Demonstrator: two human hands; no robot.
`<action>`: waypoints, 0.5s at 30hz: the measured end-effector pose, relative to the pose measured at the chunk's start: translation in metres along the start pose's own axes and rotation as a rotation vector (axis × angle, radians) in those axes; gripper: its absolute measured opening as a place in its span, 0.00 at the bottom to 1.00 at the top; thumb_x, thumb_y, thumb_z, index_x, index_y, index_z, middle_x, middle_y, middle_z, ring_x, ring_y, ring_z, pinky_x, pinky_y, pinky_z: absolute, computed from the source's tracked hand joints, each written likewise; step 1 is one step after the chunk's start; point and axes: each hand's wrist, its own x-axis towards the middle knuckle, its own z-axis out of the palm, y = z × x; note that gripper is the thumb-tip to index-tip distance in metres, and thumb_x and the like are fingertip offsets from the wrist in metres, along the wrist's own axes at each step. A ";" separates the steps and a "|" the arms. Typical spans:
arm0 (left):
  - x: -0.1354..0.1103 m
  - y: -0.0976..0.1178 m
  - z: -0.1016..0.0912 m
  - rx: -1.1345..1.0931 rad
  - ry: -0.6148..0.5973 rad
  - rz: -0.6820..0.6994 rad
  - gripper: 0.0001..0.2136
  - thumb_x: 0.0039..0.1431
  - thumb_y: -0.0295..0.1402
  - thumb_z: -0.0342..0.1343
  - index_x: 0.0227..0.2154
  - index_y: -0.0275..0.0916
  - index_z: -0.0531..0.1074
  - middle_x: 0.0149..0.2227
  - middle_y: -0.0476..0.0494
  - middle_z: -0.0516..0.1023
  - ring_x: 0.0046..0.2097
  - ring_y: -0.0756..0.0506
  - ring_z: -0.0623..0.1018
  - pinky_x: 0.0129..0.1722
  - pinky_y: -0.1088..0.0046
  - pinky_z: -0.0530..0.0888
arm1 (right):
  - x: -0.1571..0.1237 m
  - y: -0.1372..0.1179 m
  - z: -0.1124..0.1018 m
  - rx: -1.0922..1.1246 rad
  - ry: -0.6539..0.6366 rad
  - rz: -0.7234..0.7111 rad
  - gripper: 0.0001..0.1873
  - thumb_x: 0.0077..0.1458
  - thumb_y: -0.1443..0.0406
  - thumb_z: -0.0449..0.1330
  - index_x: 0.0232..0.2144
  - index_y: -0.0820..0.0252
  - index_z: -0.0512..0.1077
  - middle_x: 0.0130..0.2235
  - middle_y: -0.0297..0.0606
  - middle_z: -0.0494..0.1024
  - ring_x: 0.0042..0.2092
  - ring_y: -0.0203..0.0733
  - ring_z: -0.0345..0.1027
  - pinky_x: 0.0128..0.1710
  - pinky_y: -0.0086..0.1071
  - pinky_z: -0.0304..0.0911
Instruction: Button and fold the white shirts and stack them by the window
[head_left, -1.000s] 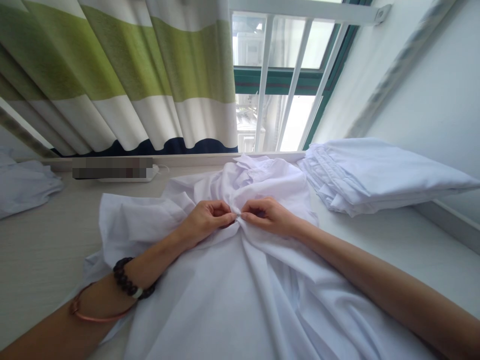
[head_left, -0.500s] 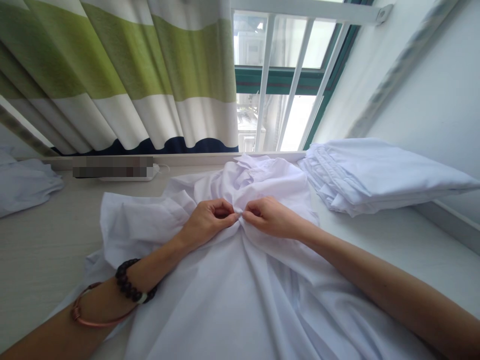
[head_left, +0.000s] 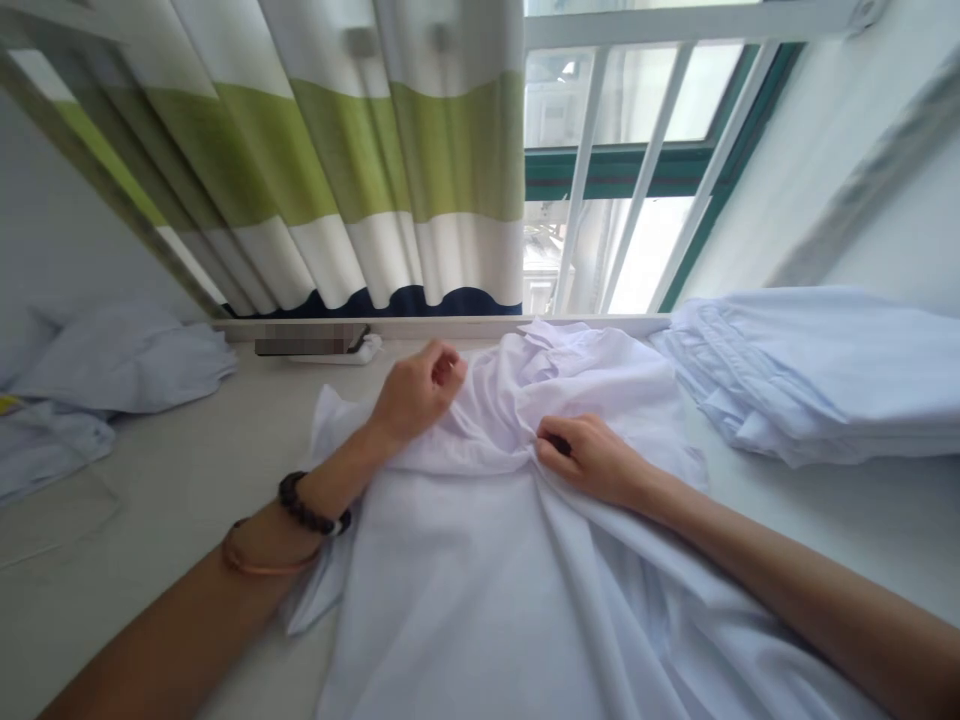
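Note:
A white cloth garment lies spread and creased in front of me, its far part bunched up. With thumb and fingers closed, my right hand pinches a gathered fold of it near the middle. To the left and a little farther off, my left hand is raised over the cloth, apart from the fold. Its fingers are curled together, and whatever may be between the tips is too small to tell. My left wrist carries a dark bead bracelet and a copper-coloured bangle.
Folded white cloths are stacked at the right. Crumpled white cloth lies at the left. A dark, partly blurred-out object with a white item beneath stands by the back ledge. Behind are a striped curtain and white window bars.
My left hand has let go of the fold and moved up and left, away from my right hand. My right hand still pinches the cloth. The view has shifted left.

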 end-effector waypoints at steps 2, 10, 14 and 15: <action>0.008 -0.033 -0.025 0.153 0.207 -0.117 0.09 0.59 0.37 0.49 0.37 0.37 0.66 0.26 0.52 0.67 0.31 0.49 0.69 0.33 0.76 0.63 | 0.000 0.000 0.002 -0.004 -0.004 0.010 0.10 0.54 0.66 0.50 0.21 0.59 0.62 0.20 0.31 0.65 0.23 0.34 0.55 0.26 0.29 0.46; -0.021 -0.128 -0.080 0.252 0.142 -0.425 0.16 0.59 0.31 0.50 0.49 0.39 0.55 0.27 0.55 0.64 0.27 0.50 0.63 0.29 0.76 0.57 | 0.000 -0.002 0.006 -0.024 -0.012 0.029 0.10 0.54 0.65 0.50 0.22 0.59 0.63 0.21 0.32 0.67 0.23 0.34 0.57 0.26 0.30 0.46; -0.020 -0.134 -0.070 0.355 0.057 -0.462 0.22 0.60 0.32 0.48 0.57 0.40 0.54 0.28 0.52 0.66 0.29 0.49 0.66 0.29 0.76 0.58 | -0.001 -0.001 0.006 -0.024 -0.011 0.021 0.10 0.54 0.66 0.50 0.22 0.59 0.63 0.21 0.32 0.67 0.23 0.34 0.57 0.26 0.29 0.47; -0.017 -0.135 -0.067 0.391 0.034 -0.482 0.23 0.61 0.32 0.47 0.59 0.40 0.53 0.29 0.52 0.67 0.30 0.48 0.67 0.30 0.76 0.58 | -0.001 -0.001 0.006 -0.024 -0.011 0.019 0.10 0.54 0.65 0.50 0.22 0.59 0.63 0.21 0.32 0.67 0.23 0.34 0.57 0.26 0.29 0.47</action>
